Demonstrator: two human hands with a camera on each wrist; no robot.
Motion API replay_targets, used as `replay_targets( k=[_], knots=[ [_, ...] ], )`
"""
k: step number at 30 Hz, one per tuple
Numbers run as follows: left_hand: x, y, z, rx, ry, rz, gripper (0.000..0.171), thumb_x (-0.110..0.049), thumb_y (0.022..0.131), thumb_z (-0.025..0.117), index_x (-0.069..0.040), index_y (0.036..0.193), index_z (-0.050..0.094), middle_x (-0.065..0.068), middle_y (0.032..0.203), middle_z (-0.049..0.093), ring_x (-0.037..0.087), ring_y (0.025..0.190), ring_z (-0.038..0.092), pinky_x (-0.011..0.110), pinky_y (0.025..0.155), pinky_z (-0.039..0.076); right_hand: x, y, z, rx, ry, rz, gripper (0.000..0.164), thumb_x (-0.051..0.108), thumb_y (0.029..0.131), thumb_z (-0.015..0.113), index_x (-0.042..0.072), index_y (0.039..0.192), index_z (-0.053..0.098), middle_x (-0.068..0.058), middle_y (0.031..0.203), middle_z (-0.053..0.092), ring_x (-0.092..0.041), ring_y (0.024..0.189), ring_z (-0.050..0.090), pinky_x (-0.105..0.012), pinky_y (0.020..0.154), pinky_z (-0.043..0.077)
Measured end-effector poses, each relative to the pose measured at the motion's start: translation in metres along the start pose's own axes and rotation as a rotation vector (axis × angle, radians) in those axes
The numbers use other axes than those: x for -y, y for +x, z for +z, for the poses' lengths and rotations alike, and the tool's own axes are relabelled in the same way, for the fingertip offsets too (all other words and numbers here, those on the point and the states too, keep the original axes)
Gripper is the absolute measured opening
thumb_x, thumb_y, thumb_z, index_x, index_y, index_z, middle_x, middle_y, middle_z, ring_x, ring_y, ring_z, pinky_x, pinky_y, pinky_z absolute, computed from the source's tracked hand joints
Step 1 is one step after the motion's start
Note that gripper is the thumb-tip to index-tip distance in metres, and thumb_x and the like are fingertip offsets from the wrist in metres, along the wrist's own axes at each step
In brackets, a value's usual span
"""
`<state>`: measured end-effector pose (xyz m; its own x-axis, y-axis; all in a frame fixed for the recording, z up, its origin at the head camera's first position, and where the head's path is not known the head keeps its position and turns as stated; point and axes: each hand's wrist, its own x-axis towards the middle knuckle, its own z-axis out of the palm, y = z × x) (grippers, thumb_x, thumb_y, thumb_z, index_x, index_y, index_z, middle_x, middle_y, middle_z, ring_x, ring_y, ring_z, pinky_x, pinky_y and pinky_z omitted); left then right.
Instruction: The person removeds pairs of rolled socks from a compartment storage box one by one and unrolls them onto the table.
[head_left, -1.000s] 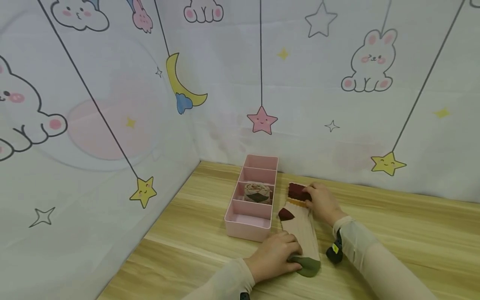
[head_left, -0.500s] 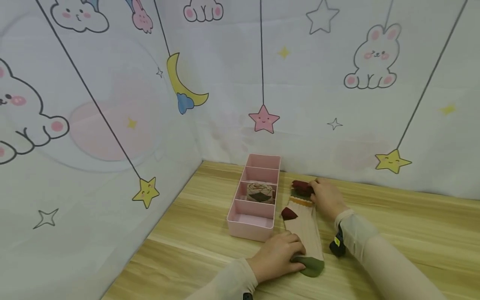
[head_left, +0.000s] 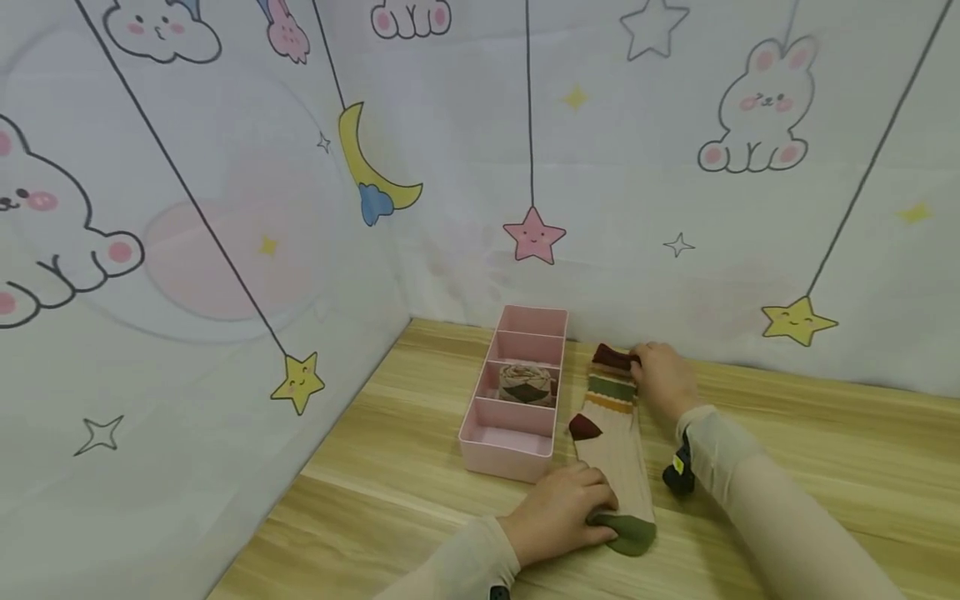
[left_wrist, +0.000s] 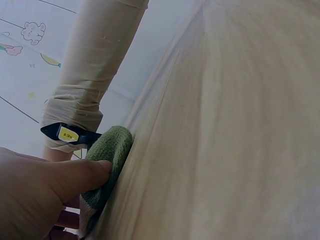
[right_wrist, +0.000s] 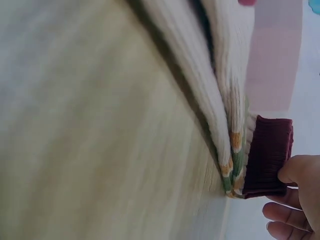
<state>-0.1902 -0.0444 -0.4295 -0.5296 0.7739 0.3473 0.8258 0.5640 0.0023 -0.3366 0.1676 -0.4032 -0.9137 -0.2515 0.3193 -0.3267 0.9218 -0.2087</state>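
A pair of cream socks (head_left: pixel 617 446) lies flat, one on the other, with a green toe (left_wrist: pixel 111 145), maroon heel and striped cuff. My left hand (head_left: pixel 562 508) holds the toe end, its thumb on the green knit in the left wrist view. At the far end my right hand (head_left: pixel 663 379) pinches the maroon cuff (right_wrist: pixel 270 155) between thumb and fingers. In the right wrist view that cuff stands folded up off the layers. Left of the socks stands a pink divided box (head_left: pixel 502 462); a rolled sock bundle (head_left: pixel 525 385) sits in its second compartment from the front.
The wood-grain table (head_left: pixel 375 450) meets a white cartoon-printed backdrop (head_left: pixel 465 167) behind the box and on the left. A black wrist strap (head_left: pixel 680 471) is on the right sleeve.
My right hand has moved away toward the backdrop with the cuff, and the green and orange stripes now show. The left hand stays at the toe. The head view has shifted slightly.
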Motion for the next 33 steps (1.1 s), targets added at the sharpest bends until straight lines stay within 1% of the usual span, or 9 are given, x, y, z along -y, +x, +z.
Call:
replay_targets(
  k=[4,12,17,24,28,33],
  knots=[
    [-0.001,0.000,0.001,-0.002,0.007,0.012,0.022,-0.042,0.080,0.074,-0.026,0.094,0.070,-0.015,0.092,0.064,0.001,0.088,0.055,0.008,0.077,0.040,-0.004,0.005,-0.001,0.015,0.040,0.037,0.026,0.012,0.096,0.052,-0.004,0.114,0.063,-0.023,0.108,0.066,-0.040,0.099,0.062,-0.052,0.085,0.051],
    [-0.006,0.002,0.003,-0.009,0.013,0.027,0.022,-0.043,0.081,0.074,-0.026,0.095,0.070,-0.015,0.094,0.064,0.000,0.089,0.056,0.007,0.078,0.039,-0.020,0.011,0.000,0.030,0.090,0.084,0.027,0.012,0.096,0.052,-0.005,0.114,0.062,-0.026,0.111,0.066,-0.042,0.100,0.063,-0.053,0.084,0.050],
    [-0.006,0.002,0.004,-0.016,0.025,0.029,0.023,-0.044,0.080,0.074,-0.026,0.095,0.070,-0.015,0.094,0.064,0.000,0.090,0.056,0.007,0.080,0.039,-0.026,0.016,0.002,0.046,0.095,0.112,0.028,0.013,0.096,0.051,-0.005,0.115,0.062,-0.026,0.112,0.066,-0.043,0.100,0.063,-0.054,0.083,0.050],
    [-0.004,0.001,0.001,-0.015,0.036,0.022,0.023,-0.044,0.080,0.074,-0.027,0.095,0.070,-0.015,0.094,0.063,0.000,0.090,0.056,0.007,0.079,0.039,-0.026,0.021,0.003,0.038,0.083,0.112,0.025,0.014,0.096,0.054,-0.005,0.110,0.062,-0.027,0.102,0.068,-0.042,0.089,0.066,-0.052,0.075,0.052],
    [-0.003,0.000,0.001,-0.011,0.036,0.017,0.023,-0.044,0.081,0.074,-0.027,0.095,0.070,-0.015,0.095,0.063,0.000,0.091,0.056,0.007,0.080,0.039,-0.025,0.023,0.004,0.039,0.097,0.102,0.023,0.014,0.096,0.054,-0.003,0.107,0.065,-0.025,0.102,0.069,-0.042,0.091,0.066,-0.053,0.078,0.052],
    [-0.001,-0.001,0.000,-0.006,0.034,0.010,0.023,-0.043,0.081,0.074,-0.026,0.095,0.070,-0.015,0.095,0.063,0.000,0.091,0.056,0.007,0.080,0.039,-0.024,0.027,0.005,0.064,0.112,0.092,0.025,0.014,0.097,0.053,-0.003,0.108,0.066,-0.024,0.106,0.069,-0.042,0.098,0.064,-0.053,0.083,0.051]
  ],
)
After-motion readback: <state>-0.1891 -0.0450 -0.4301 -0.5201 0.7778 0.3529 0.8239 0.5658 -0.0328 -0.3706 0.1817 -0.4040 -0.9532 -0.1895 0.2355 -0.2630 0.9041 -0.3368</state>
